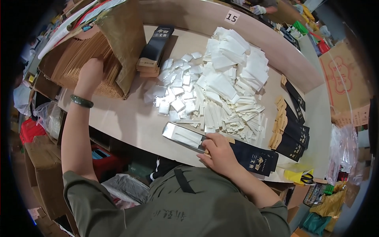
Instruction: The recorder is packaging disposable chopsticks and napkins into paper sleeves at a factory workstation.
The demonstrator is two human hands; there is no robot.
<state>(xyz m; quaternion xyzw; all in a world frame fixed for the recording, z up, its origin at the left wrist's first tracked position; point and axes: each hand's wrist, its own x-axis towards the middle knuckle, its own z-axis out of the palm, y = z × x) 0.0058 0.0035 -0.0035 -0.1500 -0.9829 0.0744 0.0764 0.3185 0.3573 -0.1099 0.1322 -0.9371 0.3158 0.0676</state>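
Observation:
My left hand [90, 75] reaches into a big bundle of thin wooden sticks [81, 59] lying in a brown paper sack [126, 35] at the table's left; its fingers are buried among the stick ends. A green bangle [81, 102] circles that wrist. My right hand [218, 152] presses on a long dark blue paper sleeve [252, 157] at the near edge, with a shiny clear packet [183, 136] sticking out of the sleeve's left end.
A heap of small clear packets [173, 85] and white paper wrappers [233, 75] covers the pale table [130, 122]. Filled dark sleeves [290, 134] lie stacked at right, another stack [154, 51] at the back. Cardboard boxes [345, 83] stand around.

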